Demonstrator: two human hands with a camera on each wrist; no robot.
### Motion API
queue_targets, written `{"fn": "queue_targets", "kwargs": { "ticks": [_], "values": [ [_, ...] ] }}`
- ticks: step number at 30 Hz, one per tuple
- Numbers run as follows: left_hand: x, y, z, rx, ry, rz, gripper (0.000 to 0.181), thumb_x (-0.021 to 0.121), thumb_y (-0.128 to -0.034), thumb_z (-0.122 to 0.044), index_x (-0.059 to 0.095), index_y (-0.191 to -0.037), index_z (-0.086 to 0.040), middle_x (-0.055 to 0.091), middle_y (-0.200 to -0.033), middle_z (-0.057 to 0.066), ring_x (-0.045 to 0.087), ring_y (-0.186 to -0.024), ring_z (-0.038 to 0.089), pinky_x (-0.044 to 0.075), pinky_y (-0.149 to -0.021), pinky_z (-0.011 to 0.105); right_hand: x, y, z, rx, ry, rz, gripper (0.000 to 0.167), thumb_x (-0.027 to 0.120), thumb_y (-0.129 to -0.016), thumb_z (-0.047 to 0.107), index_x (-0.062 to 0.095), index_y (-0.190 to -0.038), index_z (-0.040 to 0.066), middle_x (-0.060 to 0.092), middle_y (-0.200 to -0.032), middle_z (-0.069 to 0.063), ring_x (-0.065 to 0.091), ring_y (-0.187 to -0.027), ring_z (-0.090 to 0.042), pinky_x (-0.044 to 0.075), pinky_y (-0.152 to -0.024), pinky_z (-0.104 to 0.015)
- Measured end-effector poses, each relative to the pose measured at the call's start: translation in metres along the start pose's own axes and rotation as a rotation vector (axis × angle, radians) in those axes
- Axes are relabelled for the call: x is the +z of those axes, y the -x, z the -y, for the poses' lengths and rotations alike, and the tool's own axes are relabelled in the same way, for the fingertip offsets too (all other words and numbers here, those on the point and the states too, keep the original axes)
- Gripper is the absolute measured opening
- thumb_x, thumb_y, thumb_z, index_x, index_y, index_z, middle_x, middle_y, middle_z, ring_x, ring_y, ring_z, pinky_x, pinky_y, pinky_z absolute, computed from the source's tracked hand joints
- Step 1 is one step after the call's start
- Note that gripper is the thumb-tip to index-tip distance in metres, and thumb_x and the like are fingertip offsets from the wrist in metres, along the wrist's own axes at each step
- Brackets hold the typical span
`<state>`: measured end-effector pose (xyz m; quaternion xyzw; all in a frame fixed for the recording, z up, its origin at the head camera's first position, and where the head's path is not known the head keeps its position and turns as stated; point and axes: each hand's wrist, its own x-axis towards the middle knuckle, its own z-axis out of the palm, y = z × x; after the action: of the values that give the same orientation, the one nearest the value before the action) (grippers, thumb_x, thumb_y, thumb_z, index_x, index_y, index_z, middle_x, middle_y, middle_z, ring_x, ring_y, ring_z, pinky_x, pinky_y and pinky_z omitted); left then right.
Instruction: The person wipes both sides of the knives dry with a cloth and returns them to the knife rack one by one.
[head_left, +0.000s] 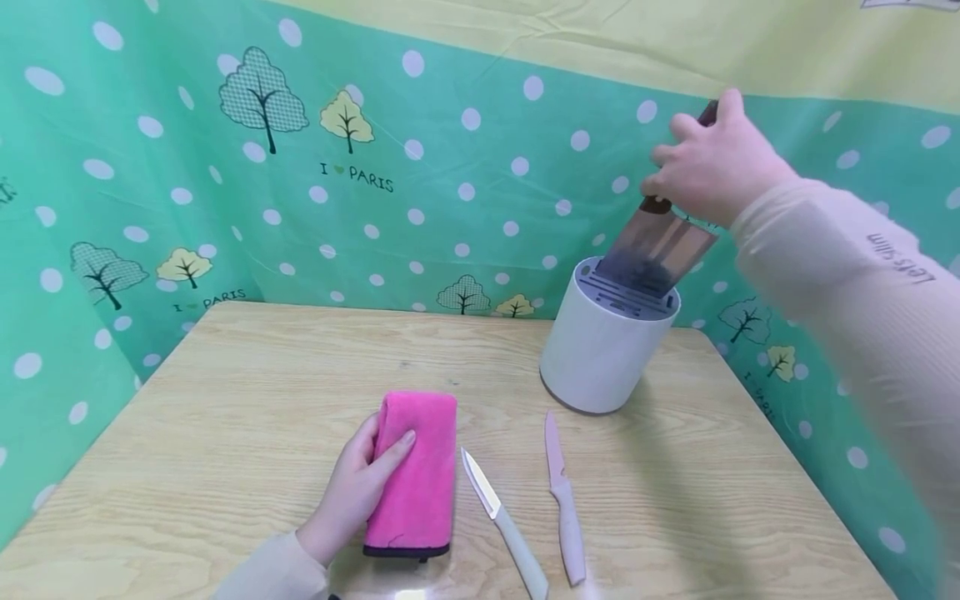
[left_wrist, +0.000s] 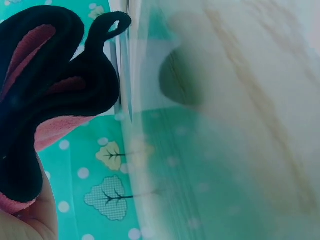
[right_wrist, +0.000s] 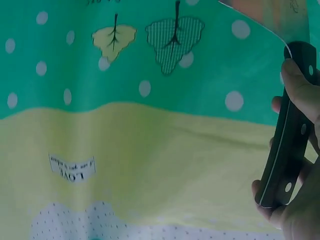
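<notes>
Pale sleeve [head_left: 840, 267] nearest. Right hand [head_left: 723, 167] wrapped round dark handle [right_wrist: 289, 142] of cleaver [head_left: 655, 250], lower end at white knife block [head_left: 596, 358]; likely blade-heavy, stiff; handle safest hold. Left hand [head_left: 356, 487] gripping folded pink cloth [head_left: 423, 483] above tabletop [head_left: 300, 375]: soft, light, squeezable anywhere.

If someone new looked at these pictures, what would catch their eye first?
Probably the broad cleaver in the right hand, at the slotted top of the white knife holder, on the right. Then the bright pink folded cloth in the left hand, near the front of the table. A polka-dot backdrop hangs behind.
</notes>
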<state>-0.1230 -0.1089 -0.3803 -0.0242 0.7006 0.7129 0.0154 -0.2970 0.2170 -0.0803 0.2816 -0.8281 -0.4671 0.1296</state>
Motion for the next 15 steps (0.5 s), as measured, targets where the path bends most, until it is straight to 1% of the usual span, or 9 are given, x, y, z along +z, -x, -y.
{"fn": "queue_targets", "kwargs": {
  "ticks": [5,9,11,13,15],
  "values": [
    [-0.001,-0.002,0.002,-0.013,-0.004,-0.012,0.037,0.059,-0.0989,-0.019,0.05,-0.133,-0.008,0.066,-0.096,0.012,0.068,-0.075,0.02,0.059,-0.065,0.035,0.016,-0.012,0.018,-0.006,-0.051,0.023,0.053,0.094,-0.059,0.017,0.071,-0.106,0.026,0.066,-0.101,-0.007,0.043,-0.095,-0.036,0.041,-0.081,-0.063],
    [-0.002,-0.003,0.004,-0.018,-0.003,-0.012,0.038,0.059,-0.0991,-0.02,0.049,-0.134,-0.008,0.066,-0.097,0.012,0.067,-0.075,0.021,0.059,-0.065,0.035,0.032,-0.022,0.037,-0.012,-0.082,0.032,0.048,0.091,-0.064,0.014,0.071,-0.106,0.028,0.066,-0.102,-0.005,0.043,-0.097,-0.035,0.039,-0.083,-0.061],
    [-0.003,-0.003,0.005,-0.02,-0.007,-0.018,0.037,0.059,-0.0991,-0.02,0.049,-0.133,-0.008,0.065,-0.096,0.012,0.067,-0.074,0.02,0.058,-0.065,0.035,0.039,-0.026,0.046,-0.015,-0.099,0.035,0.047,0.09,-0.066,0.013,0.072,-0.107,0.028,0.067,-0.104,-0.004,0.044,-0.098,-0.034,0.039,-0.085,-0.061],
    [-0.003,-0.004,0.006,-0.022,-0.01,-0.024,0.036,0.059,-0.099,-0.019,0.05,-0.132,-0.007,0.065,-0.095,0.012,0.067,-0.073,0.02,0.058,-0.064,0.035,0.045,-0.03,0.053,-0.018,-0.114,0.044,0.049,0.09,-0.066,0.012,0.072,-0.108,0.028,0.067,-0.106,-0.004,0.044,-0.1,-0.034,0.038,-0.086,-0.061],
    [-0.003,-0.004,0.006,-0.02,-0.013,-0.028,0.035,0.059,-0.0989,-0.019,0.05,-0.131,-0.007,0.065,-0.094,0.012,0.067,-0.073,0.02,0.058,-0.064,0.035,0.05,-0.033,0.058,-0.016,-0.132,0.053,0.047,0.089,-0.068,0.012,0.072,-0.108,0.028,0.067,-0.106,-0.004,0.045,-0.1,-0.033,0.037,-0.086,-0.06]
  ]
}}
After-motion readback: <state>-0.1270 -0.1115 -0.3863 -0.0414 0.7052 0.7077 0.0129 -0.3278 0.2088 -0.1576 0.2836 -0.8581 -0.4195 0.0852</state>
